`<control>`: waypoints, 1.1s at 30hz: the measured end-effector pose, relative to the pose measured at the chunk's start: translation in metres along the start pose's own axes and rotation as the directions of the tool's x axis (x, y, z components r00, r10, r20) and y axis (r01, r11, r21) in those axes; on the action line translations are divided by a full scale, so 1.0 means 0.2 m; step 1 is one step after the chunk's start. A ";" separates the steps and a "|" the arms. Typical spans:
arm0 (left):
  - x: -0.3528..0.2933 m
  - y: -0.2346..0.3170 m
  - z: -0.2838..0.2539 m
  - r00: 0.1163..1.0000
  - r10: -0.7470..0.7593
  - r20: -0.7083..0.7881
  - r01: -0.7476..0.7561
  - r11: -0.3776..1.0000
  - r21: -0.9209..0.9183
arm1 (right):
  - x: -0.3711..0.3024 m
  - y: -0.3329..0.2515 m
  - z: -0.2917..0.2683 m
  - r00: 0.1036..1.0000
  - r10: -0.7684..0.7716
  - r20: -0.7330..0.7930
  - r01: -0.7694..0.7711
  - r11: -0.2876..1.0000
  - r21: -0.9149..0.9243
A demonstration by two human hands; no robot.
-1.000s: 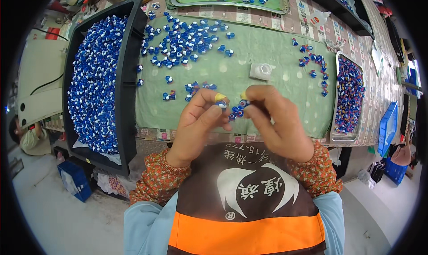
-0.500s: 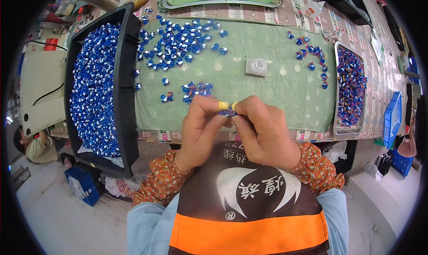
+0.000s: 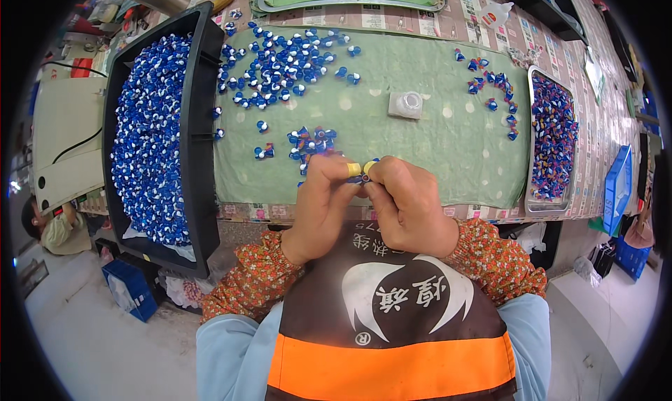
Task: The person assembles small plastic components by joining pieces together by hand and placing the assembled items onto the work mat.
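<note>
Over the near edge of the green cloth (image 3: 448, 156), my left hand (image 3: 320, 208) and my right hand (image 3: 414, 206) meet at the fingertips. Between them they pinch a small blue piece (image 3: 363, 179), mostly covered by the fingers. Yellow tape wraps an index finger on each hand. Just beyond my left hand lies a small cluster of blue pieces (image 3: 306, 140) with some orange-red parts. Farther off on the left spreads a loose heap of blue-and-white pieces (image 3: 287, 65). A small round clear-white container on a pale block (image 3: 406, 105) stands beyond my right hand.
A deep black bin (image 3: 199, 131) full of blue-and-white pieces borders the cloth on the left. At right are a metal tray (image 3: 529, 149) of blue-and-red pieces and a curved row of similar pieces (image 3: 500, 86). Another tray (image 3: 350, 9) and a white bottle (image 3: 494, 14) lie at the back.
Both hands remain together on the small blue piece, with slight shifts of the fingers and wrists. The left wrist sits a little farther right. The piles look the same.
</note>
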State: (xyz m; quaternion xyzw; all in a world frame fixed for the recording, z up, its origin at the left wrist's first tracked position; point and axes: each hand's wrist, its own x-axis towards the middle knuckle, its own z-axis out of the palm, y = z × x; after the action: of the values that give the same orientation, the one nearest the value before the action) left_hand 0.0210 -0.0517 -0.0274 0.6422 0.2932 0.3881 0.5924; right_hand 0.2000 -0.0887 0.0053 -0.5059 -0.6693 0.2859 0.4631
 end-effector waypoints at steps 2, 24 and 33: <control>0.00 0.00 0.00 1.000 0.016 -0.003 -0.016 1.000 0.002 | 0.00 0.01 0.00 1.000 -0.019 0.003 0.019 1.000 -0.022; 0.11 0.01 -0.31 0.997 0.019 -0.081 0.054 0.602 0.797 | -0.05 0.51 -0.71 0.925 0.196 -0.324 -0.378 0.549 -0.746; 0.21 0.02 -0.44 0.970 0.063 -0.237 0.145 0.634 0.759 | -0.01 0.44 -0.67 0.953 0.178 -0.246 -0.302 0.644 -0.703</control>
State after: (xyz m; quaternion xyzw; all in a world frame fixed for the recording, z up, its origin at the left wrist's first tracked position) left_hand -0.0323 0.0306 -0.0172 0.7744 0.5149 0.2869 0.2299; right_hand 0.3586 -0.0734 -0.0154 -0.7535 -0.6159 0.0125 0.2295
